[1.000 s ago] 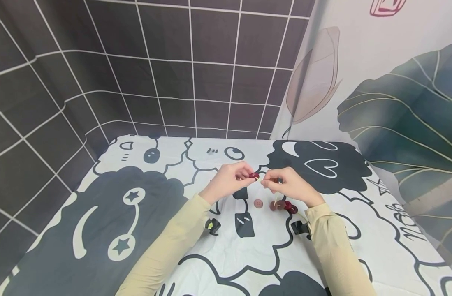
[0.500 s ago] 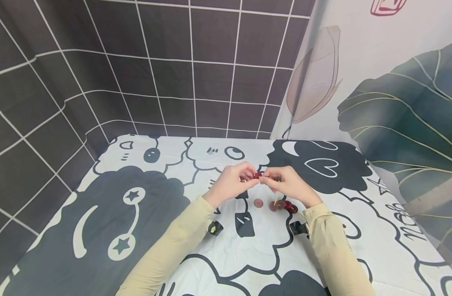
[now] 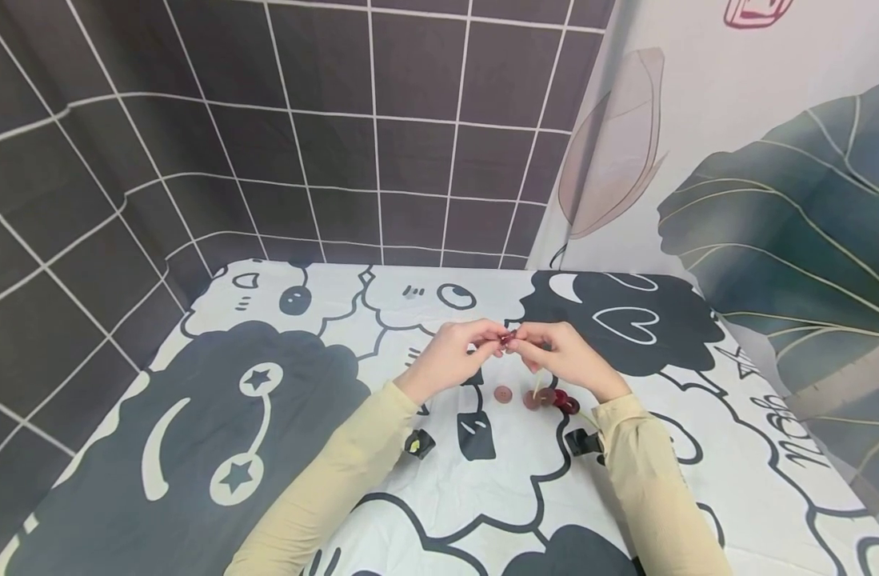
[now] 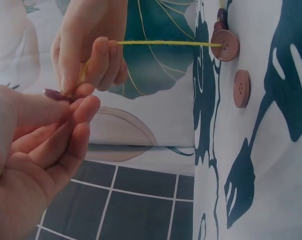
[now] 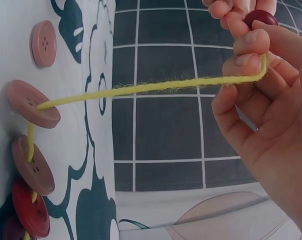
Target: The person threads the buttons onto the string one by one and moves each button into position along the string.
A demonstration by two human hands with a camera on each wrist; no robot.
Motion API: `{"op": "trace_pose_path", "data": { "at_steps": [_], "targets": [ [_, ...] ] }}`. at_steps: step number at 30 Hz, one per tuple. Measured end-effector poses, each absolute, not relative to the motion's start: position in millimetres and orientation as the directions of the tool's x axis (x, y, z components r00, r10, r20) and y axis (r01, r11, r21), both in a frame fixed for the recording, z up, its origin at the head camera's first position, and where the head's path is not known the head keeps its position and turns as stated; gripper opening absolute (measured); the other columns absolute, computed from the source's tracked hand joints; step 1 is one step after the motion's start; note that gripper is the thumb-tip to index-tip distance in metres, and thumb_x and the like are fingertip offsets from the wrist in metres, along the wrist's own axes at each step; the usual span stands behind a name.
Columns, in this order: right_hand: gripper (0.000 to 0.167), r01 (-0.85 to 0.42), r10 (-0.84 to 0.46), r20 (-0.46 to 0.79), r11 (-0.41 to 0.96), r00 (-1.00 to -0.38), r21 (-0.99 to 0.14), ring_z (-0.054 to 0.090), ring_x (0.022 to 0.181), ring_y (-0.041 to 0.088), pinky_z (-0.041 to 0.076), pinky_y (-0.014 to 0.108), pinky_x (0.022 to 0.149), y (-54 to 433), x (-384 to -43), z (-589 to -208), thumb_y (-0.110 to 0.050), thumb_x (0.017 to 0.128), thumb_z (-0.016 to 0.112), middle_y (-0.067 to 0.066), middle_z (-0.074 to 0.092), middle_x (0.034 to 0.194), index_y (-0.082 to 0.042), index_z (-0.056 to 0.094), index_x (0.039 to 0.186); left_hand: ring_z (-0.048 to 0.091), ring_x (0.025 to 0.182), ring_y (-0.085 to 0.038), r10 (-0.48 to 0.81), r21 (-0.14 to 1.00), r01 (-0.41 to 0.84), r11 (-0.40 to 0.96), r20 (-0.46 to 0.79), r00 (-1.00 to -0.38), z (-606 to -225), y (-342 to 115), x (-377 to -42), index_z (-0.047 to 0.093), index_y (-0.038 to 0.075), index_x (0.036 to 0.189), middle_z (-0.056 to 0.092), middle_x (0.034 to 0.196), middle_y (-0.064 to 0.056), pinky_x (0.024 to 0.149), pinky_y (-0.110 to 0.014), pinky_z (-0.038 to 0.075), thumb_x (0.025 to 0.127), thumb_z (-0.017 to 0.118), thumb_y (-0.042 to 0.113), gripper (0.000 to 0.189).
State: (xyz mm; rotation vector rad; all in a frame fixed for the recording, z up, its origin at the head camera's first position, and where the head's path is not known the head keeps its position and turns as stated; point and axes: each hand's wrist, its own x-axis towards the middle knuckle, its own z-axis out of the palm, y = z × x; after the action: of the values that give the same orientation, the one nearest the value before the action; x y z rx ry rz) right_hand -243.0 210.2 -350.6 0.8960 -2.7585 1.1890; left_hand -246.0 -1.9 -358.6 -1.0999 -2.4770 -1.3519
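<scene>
Held above the table, my left hand (image 3: pixel 453 352) pinches a dark red button (image 5: pixel 260 19) between thumb and fingers. My right hand (image 3: pixel 565 356) meets it there, its thumb and forefinger at the same button. Yellow yarn (image 5: pixel 151 87) passes through the right hand's curled fingers and runs taut down to a pinkish-brown button (image 5: pixel 33 104) on the table. Further along that yarn are a brown button (image 5: pixel 33 165), a bright red button (image 5: pixel 31 209) and a darker one. Fingers partly hide the yarn's end at the held button.
One loose pink button (image 3: pixel 503 394) lies left of the strung ones. A cartoon-print cloth (image 3: pixel 497 488) covers the table. Small black objects show beside the left sleeve (image 3: pixel 419 442) and the right sleeve. Behind the table hangs a dark grid-patterned curtain (image 3: pixel 410 152).
My hands, apart a second ago, have come together at the dark red button, which is now turned and mostly covered by fingers. The buttons on the table have stayed put.
</scene>
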Motion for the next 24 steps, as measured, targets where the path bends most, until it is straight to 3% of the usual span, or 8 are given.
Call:
{"op": "trace_pose_path", "data": {
  "at_steps": [8,12,17,24],
  "targets": [
    [0.013,-0.561,-0.567,0.237,0.507,-0.789,-0.654,0.046,0.057,0.003,0.039,0.022,0.054,208.4,-242.8,-350.6,-0.011,0.094,0.061,-0.007,0.049,0.057,-0.012,0.062,0.081,0.065,0.073,-0.009,0.503,0.677,0.641,0.361,0.438,-0.745,-359.2,-3.0,-245.7,0.07,0.01,0.1,0.073,0.082,-0.001,0.063,-0.015,0.045,0.095,0.06,0.013,0.012],
    [0.012,-0.553,-0.592,0.209,0.491,-0.779,-0.673,0.048,0.058,0.006,0.039,0.022,0.054,208.7,-242.7,-351.1,-0.01,0.097,0.056,-0.005,0.052,0.06,-0.01,0.063,0.086,0.063,0.07,-0.008,0.496,0.668,0.646,0.369,0.446,-0.745,-359.5,-2.9,-245.5,0.07,0.01,0.097,0.072,0.08,0.0,0.06,-0.015,0.045,0.094,0.06,0.012,0.01],
    [0.02,-0.519,-0.58,0.162,0.526,-0.798,-0.673,0.049,0.06,0.006,0.041,0.022,0.06,208.4,-243.8,-352.5,-0.015,0.101,0.048,-0.005,0.054,0.063,-0.013,0.061,0.086,0.065,0.071,-0.009,0.498,0.628,0.677,0.384,0.476,-0.725,-359.3,-2.7,-245.6,0.069,0.01,0.096,0.073,0.081,0.0,0.061,-0.014,0.046,0.094,0.06,0.012,0.009],
    [0.027,-0.5,-0.502,0.19,0.608,-0.844,-0.616,0.039,0.051,0.005,0.036,0.023,0.051,207.2,-245.7,-353.6,-0.022,0.098,0.055,-0.002,0.053,0.063,-0.017,0.057,0.072,0.062,0.066,-0.007,0.523,0.583,0.708,0.398,0.49,-0.698,-359.7,-2.3,-246.4,0.068,0.01,0.093,0.073,0.079,-0.002,0.06,-0.012,0.043,0.095,0.06,0.012,0.009]
  ]
}}
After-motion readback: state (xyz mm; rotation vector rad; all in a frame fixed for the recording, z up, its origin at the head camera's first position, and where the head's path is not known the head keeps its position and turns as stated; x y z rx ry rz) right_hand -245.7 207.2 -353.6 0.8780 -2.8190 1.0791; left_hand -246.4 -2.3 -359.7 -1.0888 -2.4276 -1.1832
